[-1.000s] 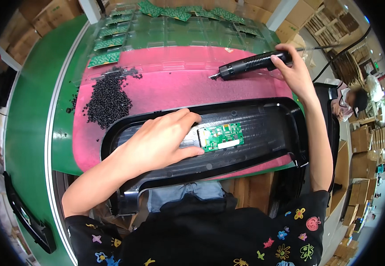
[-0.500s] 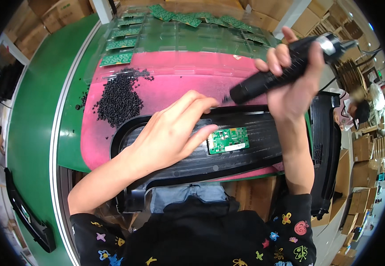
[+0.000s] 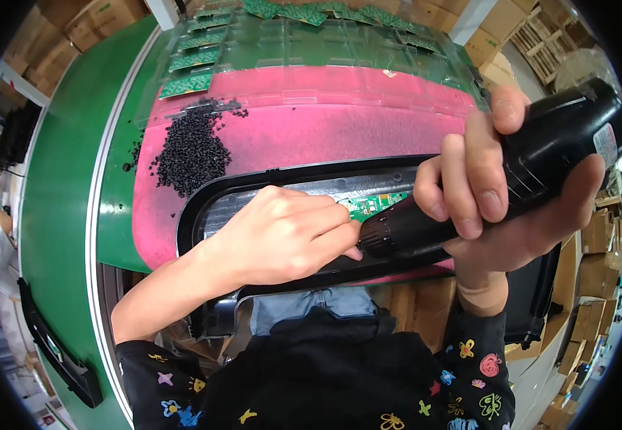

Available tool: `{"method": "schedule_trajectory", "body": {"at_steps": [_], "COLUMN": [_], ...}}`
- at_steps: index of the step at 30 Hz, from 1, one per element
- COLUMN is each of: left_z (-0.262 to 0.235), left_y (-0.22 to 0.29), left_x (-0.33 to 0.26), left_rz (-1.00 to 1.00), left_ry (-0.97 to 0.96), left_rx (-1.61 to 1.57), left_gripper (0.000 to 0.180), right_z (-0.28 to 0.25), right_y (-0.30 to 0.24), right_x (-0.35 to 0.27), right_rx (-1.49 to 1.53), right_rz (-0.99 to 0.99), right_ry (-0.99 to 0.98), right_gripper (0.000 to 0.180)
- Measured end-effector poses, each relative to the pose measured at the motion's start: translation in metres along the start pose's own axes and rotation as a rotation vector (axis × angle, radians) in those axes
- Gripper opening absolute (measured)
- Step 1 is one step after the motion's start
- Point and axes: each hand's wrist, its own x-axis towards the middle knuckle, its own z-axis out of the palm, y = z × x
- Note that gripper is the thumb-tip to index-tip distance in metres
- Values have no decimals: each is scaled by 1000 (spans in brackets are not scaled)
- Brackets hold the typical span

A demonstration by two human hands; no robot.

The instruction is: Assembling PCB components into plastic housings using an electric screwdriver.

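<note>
The small green circuit board (image 3: 377, 205) sits inside the long black plastic housing (image 3: 253, 190), directly under the nose of the black electric screwdriver (image 3: 483, 186) and just beyond the fingertips of the left hand (image 3: 289, 240). Only a strip of the board shows; the rest is hidden behind the tool and the knuckles.

The right hand (image 3: 501, 197) is clenched around the screwdriver's barrel, thumb on the far side, fingers wrapped over the near side, with the tool tilted so its tip points down and to the left toward the board. The left hand is curled, its fingertips pinched together right at the tool's chuck; whether they hold a screw or only steady the tip cannot be told.

The housing lies across a pink mat (image 3: 339, 129) on the green table (image 3: 60, 179). Beyond the left hand, to its far left, a heap of small black screws (image 3: 189, 150) rests on the mat, well apart from the fingers. Farther off, past both hands, clear plastic trays (image 3: 311, 46) carry more green boards (image 3: 185, 84). The housing's near rim lies close to the person's body, leaving little room on that side; the mat beyond the housing is open.
</note>
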Motion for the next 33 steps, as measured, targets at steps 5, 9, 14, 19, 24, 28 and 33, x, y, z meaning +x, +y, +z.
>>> {"method": "schedule_trajectory", "body": {"at_steps": [5,9,14,19,24,28,33], "left_z": [-8,0,3,3,0,1,2], "left_y": [1,-3,-2,-2,0,1,-2], "left_x": [3,1,-2,-3,0,0,-1], "left_rz": [-80,-122,-128,-131,-136,-209,-215], "left_ry": [259,205,170,162,109,61,39], "left_rx": [-81,-282,-246,-252,-318,-407,-507], "left_gripper": [10,13,18,19,19,17,17], "right_z": [-5,-4,5,7,14,8,0], "right_y": [-16,-24,-21,-11,-8,-8,16], "right_x": [-9,-21,-25,-25,-24,-25,-23], "right_rx": [-14,46,-34,-8,-27,-63,63], "right_rz": [-153,-352,-462,-473,-470,-459,-647], "right_ry": [24,80,144,104,111,-3,-99], "right_gripper": [52,40,38,38,40,42,41]}}
